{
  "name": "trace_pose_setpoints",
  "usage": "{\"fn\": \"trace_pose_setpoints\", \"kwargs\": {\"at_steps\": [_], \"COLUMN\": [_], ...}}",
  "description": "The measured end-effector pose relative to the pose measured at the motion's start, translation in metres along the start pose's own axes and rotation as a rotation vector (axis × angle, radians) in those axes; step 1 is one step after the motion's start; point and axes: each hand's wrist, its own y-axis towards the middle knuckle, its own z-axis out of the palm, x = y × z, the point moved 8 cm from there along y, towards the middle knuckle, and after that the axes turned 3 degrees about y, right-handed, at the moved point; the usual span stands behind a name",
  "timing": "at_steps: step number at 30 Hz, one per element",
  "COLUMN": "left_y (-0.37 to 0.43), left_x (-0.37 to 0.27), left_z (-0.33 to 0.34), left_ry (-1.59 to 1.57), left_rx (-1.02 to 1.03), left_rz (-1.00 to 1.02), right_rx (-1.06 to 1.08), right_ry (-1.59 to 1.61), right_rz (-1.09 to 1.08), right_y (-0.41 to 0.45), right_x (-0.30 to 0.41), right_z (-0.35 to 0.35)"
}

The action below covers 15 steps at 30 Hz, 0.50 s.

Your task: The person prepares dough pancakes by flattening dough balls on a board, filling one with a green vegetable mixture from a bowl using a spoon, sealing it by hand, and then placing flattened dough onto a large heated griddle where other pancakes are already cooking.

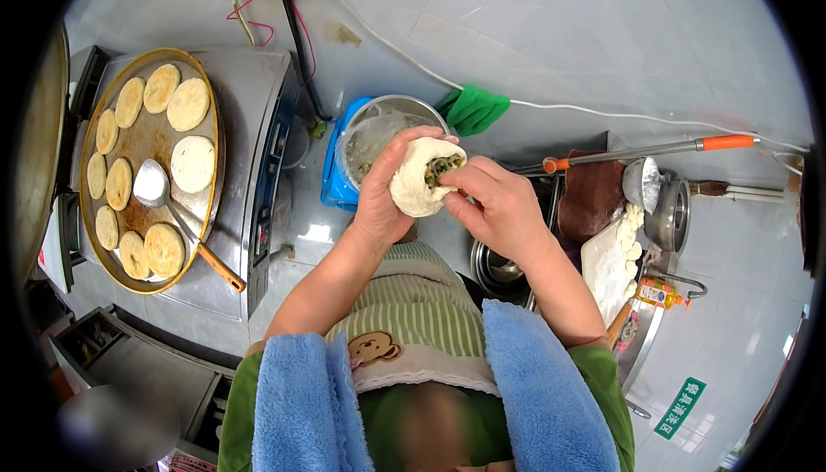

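A ball of pale dough (413, 181) rests in my left hand (381, 194), whose fingers curl around its far side. Dark green chopped filling (442, 167) shows through an opening on the dough's right side. My right hand (493, 204) pinches the dough's edge at that opening between thumb and fingers. Beneath and beyond my hands stands a metal pot (413, 103) lined with a clear plastic bag, partly hidden by my left hand. Some filling is visible inside the bag.
At left, a round griddle (143, 204) carries several flat cakes (119, 184) and a long-handled metal spatula (151, 183). A blue container (340, 198) sits by the pot. At right are a floured board (603, 262) with dough pieces (629, 246), metal bowls (668, 214) and an orange-handled rod (726, 143).
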Motion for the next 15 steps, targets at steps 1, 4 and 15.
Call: {"fn": "trace_pose_setpoints", "kwargs": {"at_steps": [1,4,15], "left_y": [0.000,0.001,0.003], "left_x": [0.001,-0.001,-0.003], "left_z": [-0.001,-0.001,-0.008], "left_ry": [0.017,0.024,0.011], "left_rx": [-0.006,-0.016,0.000], "left_rz": [-0.004,0.005,0.033], "right_rx": [0.022,-0.063,0.049], "right_ry": [0.007,0.128,0.051], "right_rz": [-0.035,0.076,0.025], "right_y": [0.001,0.000,0.004], "right_x": [0.001,-0.004,-0.005], "right_z": [0.002,0.000,0.007]}}
